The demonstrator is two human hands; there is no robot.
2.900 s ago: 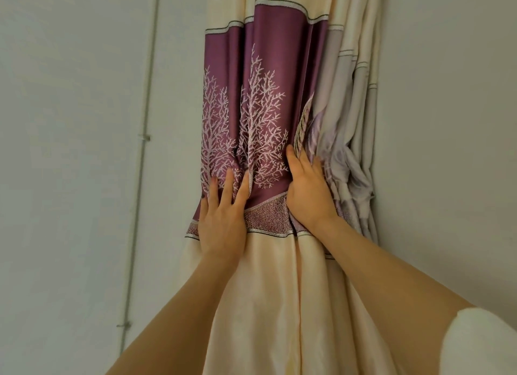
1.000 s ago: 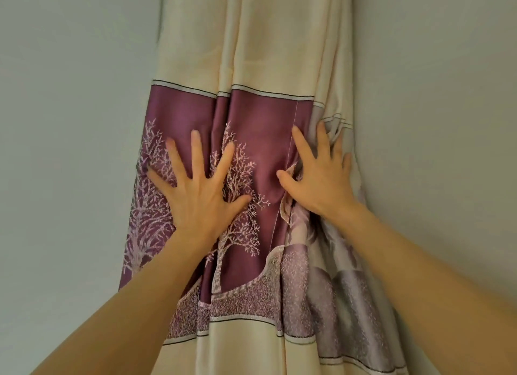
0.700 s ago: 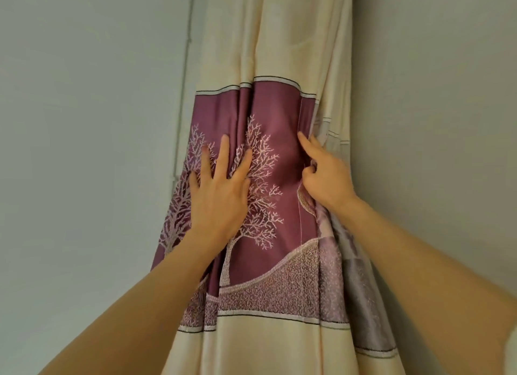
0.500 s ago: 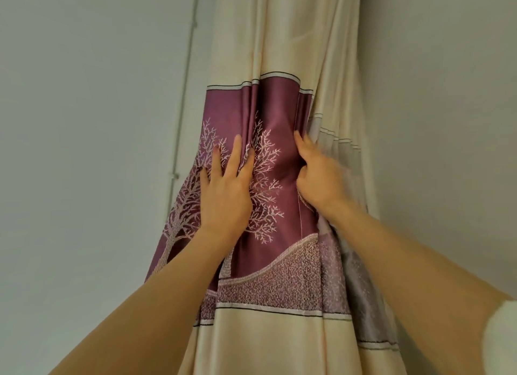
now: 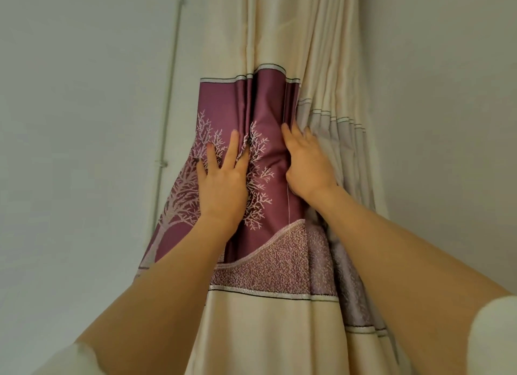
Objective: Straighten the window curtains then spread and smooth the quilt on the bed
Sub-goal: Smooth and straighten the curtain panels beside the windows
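A cream and purple curtain [image 5: 268, 117] hangs gathered in a wall corner. The left hand [image 5: 222, 183] presses flat on its purple band; the right hand [image 5: 306, 166] pinches a fold. Tugging hard could strain its unseen hooks.

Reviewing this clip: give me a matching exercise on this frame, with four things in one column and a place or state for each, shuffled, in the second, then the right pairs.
Things:
1. left hand
2. right hand
3. pleated folds
4. thin pipe

Places or states:
A. runs up the wall, left of the curtain
B. bunched together at the curtain's right edge
C. flat on the purple band, fingers spread over the embroidered tree
D. at the band's right edge, fingers pushing into the folds

Pairs: 1-C, 2-D, 3-B, 4-A
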